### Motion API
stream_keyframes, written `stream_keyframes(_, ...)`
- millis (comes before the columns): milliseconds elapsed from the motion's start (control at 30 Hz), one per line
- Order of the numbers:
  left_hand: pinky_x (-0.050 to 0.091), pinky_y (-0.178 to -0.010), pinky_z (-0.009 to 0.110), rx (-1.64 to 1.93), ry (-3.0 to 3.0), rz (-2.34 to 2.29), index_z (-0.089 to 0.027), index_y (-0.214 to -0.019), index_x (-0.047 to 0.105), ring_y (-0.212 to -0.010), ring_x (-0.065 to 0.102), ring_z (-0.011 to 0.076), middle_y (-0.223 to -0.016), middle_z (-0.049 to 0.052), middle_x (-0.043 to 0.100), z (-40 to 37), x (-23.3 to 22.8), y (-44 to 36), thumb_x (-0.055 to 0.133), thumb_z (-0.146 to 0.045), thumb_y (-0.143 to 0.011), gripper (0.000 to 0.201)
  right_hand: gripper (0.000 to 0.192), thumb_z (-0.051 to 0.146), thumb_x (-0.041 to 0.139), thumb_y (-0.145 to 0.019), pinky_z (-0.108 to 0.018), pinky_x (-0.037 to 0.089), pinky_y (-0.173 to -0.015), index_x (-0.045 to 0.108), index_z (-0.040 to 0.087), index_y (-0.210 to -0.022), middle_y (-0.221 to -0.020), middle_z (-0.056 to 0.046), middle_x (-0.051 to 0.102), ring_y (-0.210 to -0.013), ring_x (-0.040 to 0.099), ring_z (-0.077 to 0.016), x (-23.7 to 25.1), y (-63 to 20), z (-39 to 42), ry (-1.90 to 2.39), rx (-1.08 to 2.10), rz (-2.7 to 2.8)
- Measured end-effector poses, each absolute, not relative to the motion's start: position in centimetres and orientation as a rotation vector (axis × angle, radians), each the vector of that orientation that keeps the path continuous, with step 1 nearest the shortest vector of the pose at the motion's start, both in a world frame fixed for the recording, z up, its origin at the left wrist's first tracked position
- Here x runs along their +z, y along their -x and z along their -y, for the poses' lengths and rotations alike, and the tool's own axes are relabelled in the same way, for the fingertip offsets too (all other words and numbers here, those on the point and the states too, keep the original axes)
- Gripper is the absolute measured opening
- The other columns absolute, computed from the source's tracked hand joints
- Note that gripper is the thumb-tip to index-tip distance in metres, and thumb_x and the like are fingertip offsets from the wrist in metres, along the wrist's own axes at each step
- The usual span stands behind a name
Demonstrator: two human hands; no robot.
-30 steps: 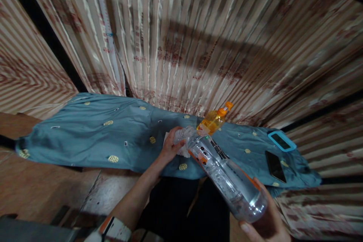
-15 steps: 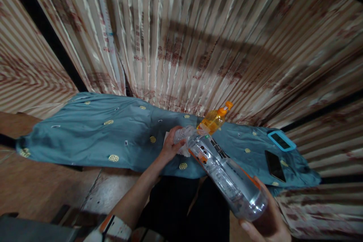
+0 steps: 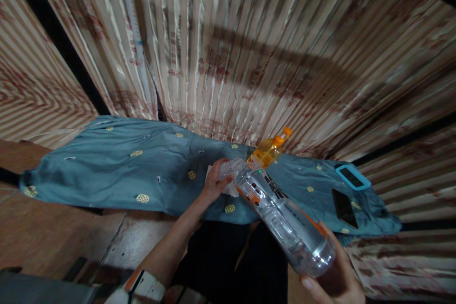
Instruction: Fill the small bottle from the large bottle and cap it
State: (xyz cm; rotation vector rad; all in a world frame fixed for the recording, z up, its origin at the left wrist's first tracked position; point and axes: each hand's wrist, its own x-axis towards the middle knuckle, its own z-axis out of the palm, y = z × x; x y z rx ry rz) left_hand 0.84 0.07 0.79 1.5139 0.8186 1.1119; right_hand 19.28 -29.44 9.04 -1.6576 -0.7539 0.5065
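My right hand (image 3: 337, 278) grips the base of a large clear plastic bottle (image 3: 281, 221) with an orange and black label, tilted with its neck pointing away from me. My left hand (image 3: 214, 182) is closed around the bottle's neck and mouth, with a white cloth or tissue (image 3: 231, 189) under the fingers. Both hands hold the bottle just above a teal cloth (image 3: 117, 171) with gold dots that is spread over a low surface. Behind the bottle's neck stands an orange pump bottle (image 3: 270, 149).
A phone in a light blue case (image 3: 353, 176) and a dark phone (image 3: 344, 208) lie on the cloth's right end. Striped patterned curtains (image 3: 249, 47) hang close behind. Wooden floor (image 3: 53, 237) shows at lower left, and my dark-clothed legs (image 3: 231, 266) are below.
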Motion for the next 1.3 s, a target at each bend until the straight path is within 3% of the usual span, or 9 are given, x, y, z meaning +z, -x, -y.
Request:
stream_keyframes(167,0.053,-0.115,0.045,1.115,-1.521,-0.809,-0.02,-0.134,0.065,-0.125,0.067,0.0324,-0.133,0.013,0.071,0.0,0.9,-0.7,0.08,-0.057,-0.088,0.061,0.101,0.051,0.099,-0.074,-0.036,0.065,-0.106,0.052,0.028,-0.16,-0.165,-0.013,0.063,-0.148,0.066,-0.0382,8.8,-19.4,29.6,1.657,0.508,0.782)
stream_keyframes(367,0.054,-0.111,0.045,1.117,-1.511,-0.816,-0.022,-0.134,0.065,-0.122,0.066,0.0326,-0.134,0.012,0.071,0.0,0.9,-0.8,0.079,-0.063,-0.088,0.064,0.109,0.057,0.094,-0.081,-0.04,0.067,-0.104,0.041,0.025,-0.17,-0.173,-0.017,0.053,-0.151,0.063,-0.0411,8.1,-19.6,29.8,1.677,0.485,0.833)
stream_keyframes(567,0.055,-0.109,0.045,1.127,-1.508,-0.816,-0.02,-0.134,0.065,-0.119,0.067,0.0319,-0.131,0.012,0.072,0.0,0.9,-0.9,0.079,-0.062,-0.088,0.064,0.108,0.055,0.093,-0.082,-0.041,0.069,-0.1,0.04,0.026,-0.171,-0.16,-0.016,0.067,-0.139,0.073,-0.0396,7.9,-20.1,30.0,1.689,0.473,0.899)
stream_keyframes(667,0.055,-0.11,0.045,1.128,-1.507,-0.834,-0.021,-0.134,0.066,-0.12,0.067,0.032,-0.13,0.011,0.072,0.0,0.9,-0.9,0.081,-0.061,-0.087,0.063,0.109,0.055,0.092,-0.084,-0.044,0.069,-0.102,0.038,0.025,-0.173,-0.161,-0.016,0.066,-0.143,0.07,-0.0408,8.0,-20.2,30.0,1.709,0.459,0.935)
stream_keyframes(867,0.055,-0.111,0.045,1.129,-1.508,-0.818,-0.021,-0.134,0.066,-0.122,0.067,0.0325,-0.131,0.012,0.072,0.0,0.8,-0.8,0.081,-0.059,-0.087,0.062,0.115,0.057,0.097,-0.076,-0.036,0.066,-0.105,0.039,0.026,-0.171,-0.167,-0.017,0.061,-0.146,0.067,-0.0385,8.1,-19.7,29.7,1.68,0.484,0.825)
stream_keyframes(1067,0.057,-0.108,0.045,1.124,-1.501,-0.813,-0.021,-0.134,0.066,-0.119,0.068,0.0324,-0.127,0.011,0.073,0.0,0.8,-0.8,0.082,-0.056,-0.088,0.06,0.113,0.057,0.095,-0.078,-0.041,0.066,-0.106,0.039,0.026,-0.171,-0.17,-0.016,0.057,-0.148,0.066,-0.0403,7.7,-20.0,29.9,1.689,0.48,0.852)
stream_keyframes(1300,0.057,-0.108,0.044,1.116,-1.499,-0.82,-0.021,-0.134,0.067,-0.119,0.068,0.0318,-0.128,0.011,0.073,0.0,0.8,-0.7,0.083,-0.059,-0.087,0.062,0.108,0.052,0.096,-0.079,-0.037,0.066,-0.104,0.042,0.031,-0.171,-0.163,-0.011,0.066,-0.144,0.069,-0.0374,7.7,-20.1,30.0,1.668,0.483,0.853)
